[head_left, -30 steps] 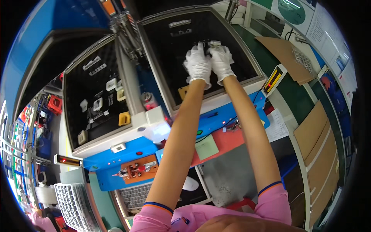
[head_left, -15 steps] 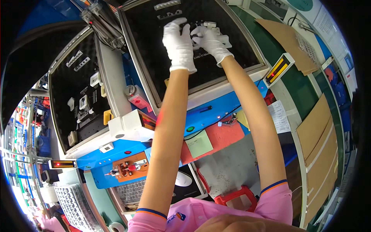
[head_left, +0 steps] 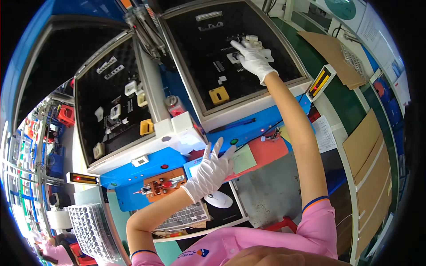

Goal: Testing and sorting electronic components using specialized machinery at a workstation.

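My left hand (head_left: pixel 211 172), in a white glove, hovers in front of the machine's blue front panel, fingers spread and nothing in them. Closest to its fingertips are a green button (head_left: pixel 234 142) and a pale green note (head_left: pixel 244 159). Also gloved in white, my right hand (head_left: pixel 255 61) reaches over the black bed (head_left: pixel 188 53) of the right-hand station. Its index finger is stretched out beside a white plastic part (head_left: pixel 232 58) that the hand partly covers. I see nothing gripped there. White blocks (head_left: pixel 252 39) lie just beyond that hand, and a yellow block (head_left: pixel 218 95) sits at the bed's near edge.
A second framed black bed (head_left: pixel 128 146) with white and yellow parts is on the left. Yellow-and-black sensor bars (head_left: pixel 321 83) stand at the stations' sides. Below are a mouse (head_left: pixel 218 199), a keyboard (head_left: pixel 184 217) and an orange fixture (head_left: pixel 162 185). Cardboard sheets (head_left: pixel 368 155) lie at right.
My left hand has drawn back from the right-hand bed, down to the blue front panel, and spread its fingers. My right hand stays over the bed. The view has shifted slightly.
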Action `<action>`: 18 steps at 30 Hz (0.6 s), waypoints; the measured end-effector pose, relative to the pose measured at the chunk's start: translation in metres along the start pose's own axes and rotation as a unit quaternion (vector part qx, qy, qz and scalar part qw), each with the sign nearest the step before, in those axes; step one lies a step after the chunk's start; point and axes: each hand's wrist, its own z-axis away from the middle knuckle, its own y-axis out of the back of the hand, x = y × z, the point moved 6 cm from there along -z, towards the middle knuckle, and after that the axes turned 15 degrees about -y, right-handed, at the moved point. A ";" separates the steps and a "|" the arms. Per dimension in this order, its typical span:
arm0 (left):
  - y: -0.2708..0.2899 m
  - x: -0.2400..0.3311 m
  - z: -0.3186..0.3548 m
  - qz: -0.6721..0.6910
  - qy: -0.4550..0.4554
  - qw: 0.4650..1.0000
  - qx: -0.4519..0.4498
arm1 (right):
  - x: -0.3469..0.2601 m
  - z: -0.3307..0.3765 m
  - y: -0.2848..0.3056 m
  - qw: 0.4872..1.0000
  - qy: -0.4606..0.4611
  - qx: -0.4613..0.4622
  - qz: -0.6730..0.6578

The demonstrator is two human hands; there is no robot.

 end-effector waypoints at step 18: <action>-0.031 0.003 -0.024 -0.067 0.037 0.993 -0.089 | 0.143 0.243 0.021 0.864 -0.201 0.190 -0.420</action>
